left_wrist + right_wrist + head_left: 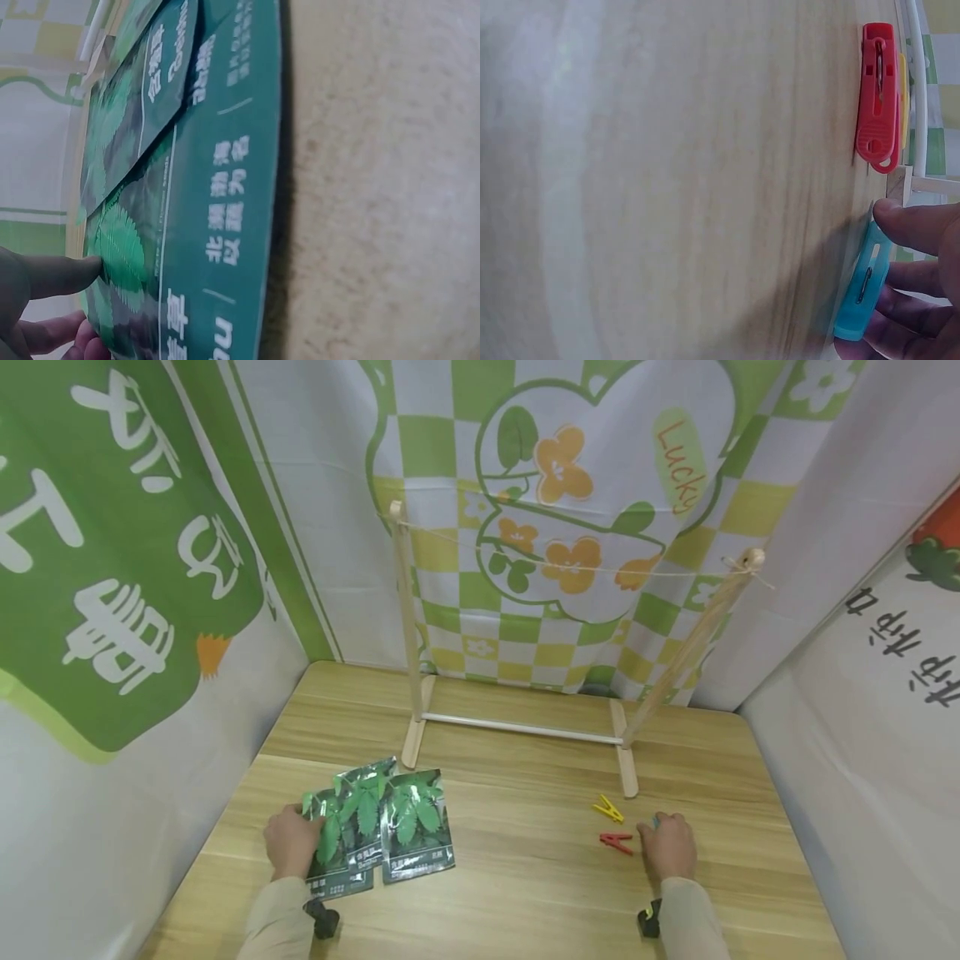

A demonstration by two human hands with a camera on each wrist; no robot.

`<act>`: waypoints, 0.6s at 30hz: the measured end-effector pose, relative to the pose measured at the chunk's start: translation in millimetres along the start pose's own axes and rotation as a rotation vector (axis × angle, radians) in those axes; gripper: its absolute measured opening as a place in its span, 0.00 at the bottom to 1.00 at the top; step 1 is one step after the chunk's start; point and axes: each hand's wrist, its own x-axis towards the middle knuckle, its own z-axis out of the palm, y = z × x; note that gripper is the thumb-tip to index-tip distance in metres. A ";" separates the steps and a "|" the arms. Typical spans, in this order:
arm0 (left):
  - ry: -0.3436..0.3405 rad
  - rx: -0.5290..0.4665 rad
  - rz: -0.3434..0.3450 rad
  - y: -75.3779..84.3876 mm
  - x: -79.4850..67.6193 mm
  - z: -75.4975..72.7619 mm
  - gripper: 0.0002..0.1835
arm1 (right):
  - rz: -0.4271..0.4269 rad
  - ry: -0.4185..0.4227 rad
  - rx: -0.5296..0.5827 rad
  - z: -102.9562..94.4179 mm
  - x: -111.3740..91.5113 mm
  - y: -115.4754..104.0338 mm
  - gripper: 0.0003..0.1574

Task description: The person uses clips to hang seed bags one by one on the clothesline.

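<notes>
Three glossy seed packets with green leaf pictures lie overlapping at the left of the table. My left hand point(292, 842) pinches the side edge of the leftmost seed packet point(339, 886), thumb on top, fingers at its edge. Partly over it lies the middle packet point(365, 818); the right packet point(417, 827) is beside that. On the other side, my right hand point(670, 846) holds a blue clothespin point(864, 289) between thumb and fingers, low at the tabletop. Left of this hand lie a red clothespin point(617, 842) and a yellow clothespin point(608, 809).
Behind the packets and clothespins stands a wooden rack point(412, 618) with a thin string point(525, 560) tied between its posts and a white bar point(517, 727) near its feet. Printed curtains point(435, 443) enclose the wooden table point(510, 893) at the back and sides.
</notes>
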 end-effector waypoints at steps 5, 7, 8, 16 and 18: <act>-0.003 -0.072 -0.025 -2.1 2.5 0.2 0.26 | 0.001 -0.012 0.003 -1.4 0.0 -0.6 0.30; -0.019 -0.091 -0.037 -2.4 3.2 -0.6 0.27 | 0.002 -0.013 0.004 -1.6 0.0 -0.6 0.30; -0.025 -0.095 -0.038 -2.5 3.3 -1.1 0.27 | 0.002 -0.013 0.004 -1.5 0.4 -0.5 0.30; -0.096 -0.136 -0.074 -2.6 4.2 -5.6 0.27 | 0.011 -0.016 0.009 1.6 3.1 2.9 0.28; -0.109 -0.157 -0.099 -2.8 4.8 -5.8 0.26 | 0.015 -0.019 0.020 1.6 3.0 3.9 0.28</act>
